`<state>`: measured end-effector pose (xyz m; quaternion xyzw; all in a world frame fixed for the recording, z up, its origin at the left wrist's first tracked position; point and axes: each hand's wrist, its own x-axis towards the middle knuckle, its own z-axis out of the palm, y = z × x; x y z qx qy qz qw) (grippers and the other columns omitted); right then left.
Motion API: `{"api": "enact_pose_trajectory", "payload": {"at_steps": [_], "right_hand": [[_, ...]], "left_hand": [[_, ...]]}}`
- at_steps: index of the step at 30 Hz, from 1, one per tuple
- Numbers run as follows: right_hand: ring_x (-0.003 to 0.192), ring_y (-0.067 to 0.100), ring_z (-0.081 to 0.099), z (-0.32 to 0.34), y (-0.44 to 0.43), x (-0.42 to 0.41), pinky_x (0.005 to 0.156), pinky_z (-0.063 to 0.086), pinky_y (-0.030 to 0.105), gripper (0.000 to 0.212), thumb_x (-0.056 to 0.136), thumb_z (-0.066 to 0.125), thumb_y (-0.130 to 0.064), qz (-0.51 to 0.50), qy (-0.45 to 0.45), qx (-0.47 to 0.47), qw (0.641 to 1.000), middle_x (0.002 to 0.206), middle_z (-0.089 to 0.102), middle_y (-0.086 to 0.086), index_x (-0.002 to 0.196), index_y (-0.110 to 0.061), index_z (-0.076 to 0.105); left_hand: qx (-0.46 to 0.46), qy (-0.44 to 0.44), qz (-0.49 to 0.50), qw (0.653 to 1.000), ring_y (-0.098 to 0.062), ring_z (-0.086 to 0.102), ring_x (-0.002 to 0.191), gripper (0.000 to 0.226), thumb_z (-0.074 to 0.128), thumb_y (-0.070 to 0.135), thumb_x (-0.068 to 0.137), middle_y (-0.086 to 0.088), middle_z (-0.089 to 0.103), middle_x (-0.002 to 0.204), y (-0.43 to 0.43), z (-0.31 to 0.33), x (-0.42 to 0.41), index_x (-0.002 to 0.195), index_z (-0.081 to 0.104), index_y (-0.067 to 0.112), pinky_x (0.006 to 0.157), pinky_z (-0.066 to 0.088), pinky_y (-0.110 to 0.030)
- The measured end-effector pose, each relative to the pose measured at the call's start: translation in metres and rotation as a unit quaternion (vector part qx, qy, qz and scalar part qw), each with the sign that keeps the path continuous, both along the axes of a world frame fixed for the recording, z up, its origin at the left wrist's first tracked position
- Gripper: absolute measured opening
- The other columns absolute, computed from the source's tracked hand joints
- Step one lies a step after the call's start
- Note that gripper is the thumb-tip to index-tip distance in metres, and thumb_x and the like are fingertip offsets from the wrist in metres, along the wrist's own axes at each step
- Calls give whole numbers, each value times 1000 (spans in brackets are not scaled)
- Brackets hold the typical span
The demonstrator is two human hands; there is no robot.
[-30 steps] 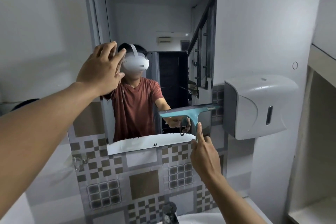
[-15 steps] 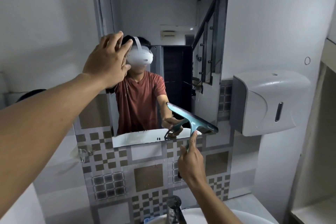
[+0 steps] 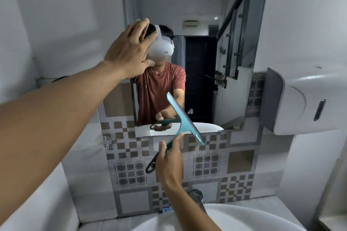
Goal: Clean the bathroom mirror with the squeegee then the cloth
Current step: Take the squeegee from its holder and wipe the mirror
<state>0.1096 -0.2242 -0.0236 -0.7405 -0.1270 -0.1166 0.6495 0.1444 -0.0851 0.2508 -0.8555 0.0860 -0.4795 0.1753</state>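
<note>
Squeegee [image 3: 185, 118]: teal, T-shaped. Blade runs on a diagonal, upper end toward the top left over the lower part of the mirror [image 3: 197, 24], lower end toward the bottom right over the patterned wall tiles [image 3: 206, 165]. Handle's long axis runs the other diagonal, from the blade's middle down and left to a dark looped end that sticks out below the fist. Whether the blade edge touches the glass cannot be told

Right hand [image 3: 170, 163]: closed around the handle, thumb and forefinger laid up along it toward the blade. The blade sits above and to the right of this hand; the loop end sits to its lower left

Left hand [image 3: 129, 52]: raised at the mirror's left edge, fingers spread wide and flat toward the glass, holding nothing. Well apart from the squeegee, up and to the left of it

Mirror: tall, upright, showing the person's reflection with a white headset and red shirt

Dispenser [image 3: 304, 99]: white, wall-mounted, just right of the mirror

Basin [image 3: 244, 215]: white, below, with a dark tap [image 3: 196, 195] behind the right forearm
</note>
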Motion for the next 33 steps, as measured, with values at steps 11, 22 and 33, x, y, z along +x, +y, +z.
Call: {"api": "enact_pose_trajectory", "payload": {"at_steps": [11, 22, 33], "right_hand": [[83, 12, 58, -32, 11, -14, 78, 56, 34, 78, 106, 42, -30, -1, -36, -160, 987, 100, 59, 3, 152, -43, -19], [61, 5, 40, -50, -23, -13, 49, 34, 18, 76, 106, 43, -21, -44, -38, -325, 944, 98, 52, 0, 156, -34, -12], [65, 6, 43, -50, -23, -16, 57, 37, 19, 77, 106, 42, -18, -26, -9, -316, 948, 103, 53, 4, 157, -32, -14]], "left_hand": [[-17, 16, 9, 1000, -34, 20, 148, 91, 77, 42, 80, -15, 24, 161, -1, -12, 1, 154, 31, 16, 104, 45, -53], [-7, -13, 13, 1000, -39, 33, 139, 71, 75, 34, 82, -19, 30, 157, -9, -25, 1, 141, 45, 5, 109, 38, -49], [-35, 2, 11, 999, -37, 28, 144, 79, 77, 40, 81, -17, 26, 160, -10, -38, 2, 143, 41, 9, 111, 39, -49]]}}
